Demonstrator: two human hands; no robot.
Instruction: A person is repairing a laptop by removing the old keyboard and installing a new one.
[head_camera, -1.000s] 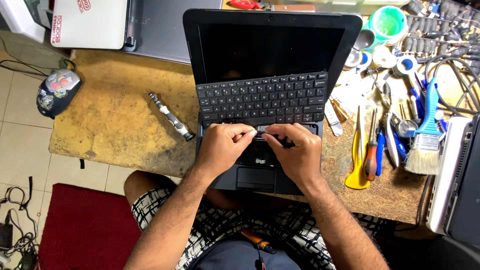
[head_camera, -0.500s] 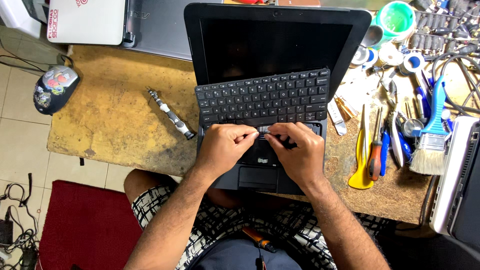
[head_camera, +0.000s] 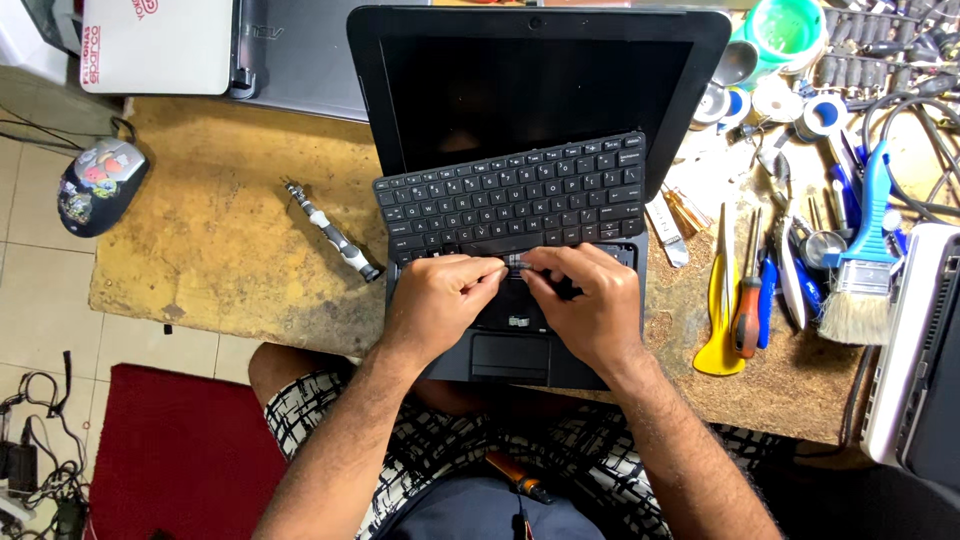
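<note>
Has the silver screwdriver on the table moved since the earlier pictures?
No. The silver screwdriver lies at the same spot and angle left of the laptop's keyboard; only the camera shifted slightly.

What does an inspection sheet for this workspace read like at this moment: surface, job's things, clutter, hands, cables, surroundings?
Surface: worn, stained yellow-brown table, bare at its left half.
Job's things: open black laptop, screen dark; its keyboard sits skewed and lifted off the base; small ribbon connector at its lower edge.
Clutter: screwdriver handle left of the laptop; yellow pry tool, brush, pliers and screwdrivers at right; green cup.
Hands: left hand and right hand meet at the connector, fingertips pinching there.
Cables: black leads top right; cords on the floor.
Surroundings: mouse at the table's left edge, closed laptops behind, red mat, tiled floor.
</note>
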